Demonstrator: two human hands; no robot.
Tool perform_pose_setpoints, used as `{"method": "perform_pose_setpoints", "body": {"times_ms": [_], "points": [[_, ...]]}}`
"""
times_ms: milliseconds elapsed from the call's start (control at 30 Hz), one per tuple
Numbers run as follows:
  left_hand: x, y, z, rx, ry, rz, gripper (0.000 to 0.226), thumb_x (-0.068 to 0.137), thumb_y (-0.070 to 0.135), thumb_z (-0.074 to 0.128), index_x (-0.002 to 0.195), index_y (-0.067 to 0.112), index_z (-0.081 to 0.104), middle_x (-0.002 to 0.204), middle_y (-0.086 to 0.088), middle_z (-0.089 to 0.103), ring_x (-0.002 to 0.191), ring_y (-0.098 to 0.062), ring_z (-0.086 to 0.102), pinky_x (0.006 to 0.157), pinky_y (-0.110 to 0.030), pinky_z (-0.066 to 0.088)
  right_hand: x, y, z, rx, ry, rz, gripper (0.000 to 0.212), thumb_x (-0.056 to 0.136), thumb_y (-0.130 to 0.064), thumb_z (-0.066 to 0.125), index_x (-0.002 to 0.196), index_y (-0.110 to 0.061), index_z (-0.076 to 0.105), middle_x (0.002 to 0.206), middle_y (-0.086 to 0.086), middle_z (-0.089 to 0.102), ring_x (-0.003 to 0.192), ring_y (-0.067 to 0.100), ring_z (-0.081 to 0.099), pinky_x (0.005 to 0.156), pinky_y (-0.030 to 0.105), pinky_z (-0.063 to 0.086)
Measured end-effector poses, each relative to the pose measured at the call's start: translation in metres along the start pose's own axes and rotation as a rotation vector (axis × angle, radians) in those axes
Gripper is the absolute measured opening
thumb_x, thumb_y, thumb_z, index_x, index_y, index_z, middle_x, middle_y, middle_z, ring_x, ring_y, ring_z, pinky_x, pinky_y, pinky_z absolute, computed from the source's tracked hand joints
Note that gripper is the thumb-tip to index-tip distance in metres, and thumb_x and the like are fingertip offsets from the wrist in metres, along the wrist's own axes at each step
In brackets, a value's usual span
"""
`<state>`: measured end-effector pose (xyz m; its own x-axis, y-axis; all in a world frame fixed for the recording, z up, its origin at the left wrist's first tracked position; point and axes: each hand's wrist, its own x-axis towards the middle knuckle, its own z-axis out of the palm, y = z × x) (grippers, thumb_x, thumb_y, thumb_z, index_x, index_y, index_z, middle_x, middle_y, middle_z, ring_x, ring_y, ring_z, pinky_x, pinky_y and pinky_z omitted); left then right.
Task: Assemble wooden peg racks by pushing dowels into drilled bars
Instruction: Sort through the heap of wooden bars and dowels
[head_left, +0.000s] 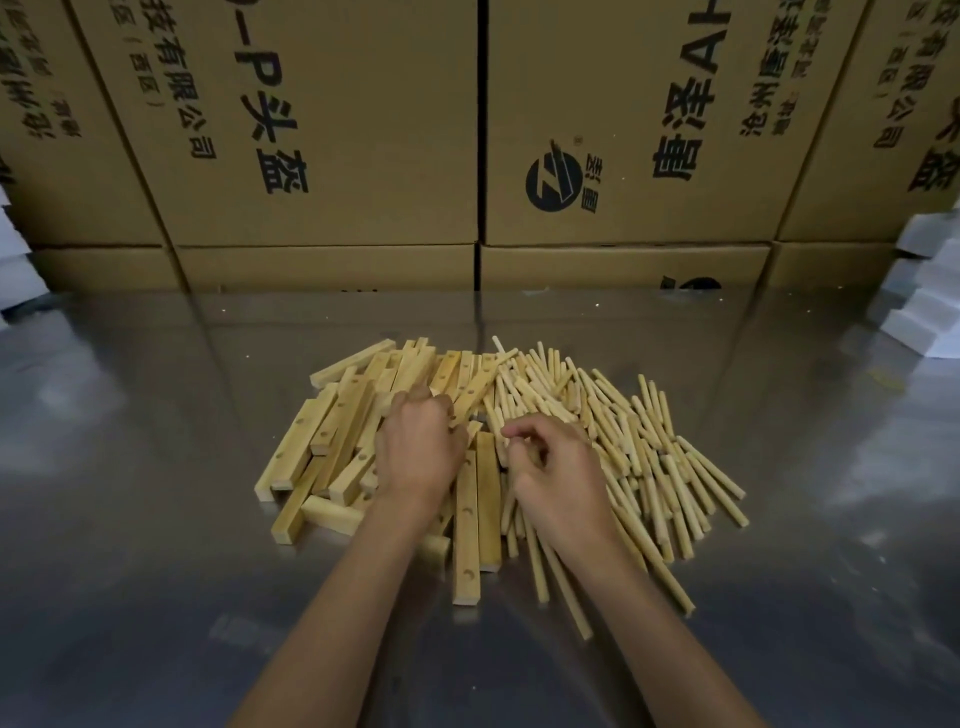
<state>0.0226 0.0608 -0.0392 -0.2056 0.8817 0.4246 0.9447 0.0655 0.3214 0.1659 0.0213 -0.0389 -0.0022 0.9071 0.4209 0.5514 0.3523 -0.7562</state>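
pale yellow bars (332, 441), cream dowels (649, 441), brown black-printed cartons (332, 130)

Single head-worn view, angled forward and down, close over table (156, 519), facing stacked cartons (332, 130)

The counter (156, 519) in front of me is shiny grey metal, mirroring the cartons; on it lies a heap of square drilled bars (332, 447) to my left, crisscrossed and partly stacked; touching that heap on the right is a spread of round dowels (649, 457), mostly pointing away from me; cardboard boxes (332, 156) stand along the far edge; white foam blocks (919, 306) sit at the right corner, more at the left (15, 280).
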Motion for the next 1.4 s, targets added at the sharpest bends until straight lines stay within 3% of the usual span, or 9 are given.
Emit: {"method": "perform_pose_setpoints", "body": {"times_ms": [233,467,567,733,900,1100,1233,1300,1400], "points": [[-0.009,-0.012,-0.005,-0.145,-0.014,0.127,0.021,0.097,0.026,0.063,0.113,0.017,0.074,0.115,-0.001,0.066,0.115,-0.017,0.053,0.092,-0.032,0.048,0.0,-0.003,-0.008,0.024,0.021,0.021,0.02,0.093,-0.016,0.057,0.105,-0.028,0.068,0.094,-0.031,0.05,0.107,0.003,0.052,0.096,0.03,0.047],[-0.016,-0.006,-0.015,-0.249,-0.146,0.057,0.011,0.094,0.028,0.068,0.098,0.026,0.059,0.1,0.002,0.06,0.082,-0.012,0.056,0.07,-0.028,0.046,0.001,0.001,-0.011,0.034,0.007,0.068,0.021,0.094,-0.016,0.057,0.109,-0.026,0.068,0.094,-0.03,0.049,0.112,0.007,0.051,0.101,0.036,0.045],[-0.015,-0.004,-0.019,-0.339,-0.081,0.039,0.022,0.094,0.025,0.07,0.114,0.026,0.061,0.102,0.007,0.067,0.071,0.003,0.055,0.058,-0.014,0.039,0.002,0.005,-0.012,0.08,0.026,0.103,0.021,0.096,-0.019,0.057,0.113,-0.028,0.065,0.103,-0.022,0.057,0.111,0.005,0.053,0.099,0.036,0.048],[-0.017,-0.002,-0.04,-0.663,-0.054,0.068,0.046,0.089,0.019,0.076,0.131,0.033,0.063,0.102,0.03,0.06,0.083,0.022,0.057,0.063,0.004,0.04,0.011,0.003,-0.028,0.532,0.072,0.376,0.035,0.092,-0.048,0.062,0.125,-0.035,0.056,0.101,-0.011,0.072,0.09,0.002,0.069,0.081,0.031,0.054],[-0.023,0.004,-0.05,-0.792,-0.247,0.157,0.041,0.085,0.012,0.079,0.119,0.033,0.071,0.11,0.021,0.063,0.096,-0.001,0.062,0.081,-0.012,0.051,0.016,0.011,-0.051,0.957,0.041,0.439,0.026,0.095,-0.029,0.063,0.115,-0.014,0.065,0.1,0.01,0.072,0.081,0.02,0.069,0.069,0.028,0.056],[-0.032,0.011,-0.053,-0.979,-0.759,0.149,0.026,0.097,0.021,0.065,0.121,0.028,0.059,0.1,0.001,0.075,0.07,-0.012,0.067,0.06,-0.024,0.054,0.009,0.008,-0.055,0.635,-0.202,0.144,0.029,0.093,-0.04,0.063,0.121,-0.033,0.064,0.098,-0.001,0.071,0.082,0.015,0.068,0.073,0.025,0.056],[-0.027,0.001,-0.052,-1.074,-0.645,0.001,0.02,0.102,0.02,0.057,0.122,0.026,0.055,0.091,-0.001,0.075,0.057,-0.016,0.06,0.053,-0.028,0.054,0.011,0.011,-0.072,0.171,0.041,0.156,0.018,0.094,-0.044,0.061,0.105,-0.029,0.063,0.096,-0.006,0.066,0.076,0.008,0.065,0.065,0.025,0.053],[-0.024,-0.006,-0.052,-1.159,-0.607,-0.063,0.018,0.103,0.022,0.055,0.111,0.038,0.052,0.087,-0.001,0.073,0.057,-0.017,0.059,0.054,-0.031,0.055,0.008,0.024,-0.087,-0.07,-0.119,0.159,0.019,0.093,-0.04,0.064,0.083,-0.025,0.066,0.077,-0.003,0.066,0.067,0.011,0.061,0.066,0.037,0.055],[-0.022,-0.012,-0.051,-1.218,-0.629,-0.092,0.02,0.103,0.024,0.057,0.101,0.043,0.049,0.087,-0.004,0.072,0.058,-0.02,0.059,0.052,-0.032,0.051,-0.002,0.029,-0.088,-0.305,-0.395,0.214,0.037,0.081,-0.055,0.072,0.067,-0.023,0.063,0.048,-0.012,0.053,0.045,0.001,0.047,0.053,0.029,0.042]]}}
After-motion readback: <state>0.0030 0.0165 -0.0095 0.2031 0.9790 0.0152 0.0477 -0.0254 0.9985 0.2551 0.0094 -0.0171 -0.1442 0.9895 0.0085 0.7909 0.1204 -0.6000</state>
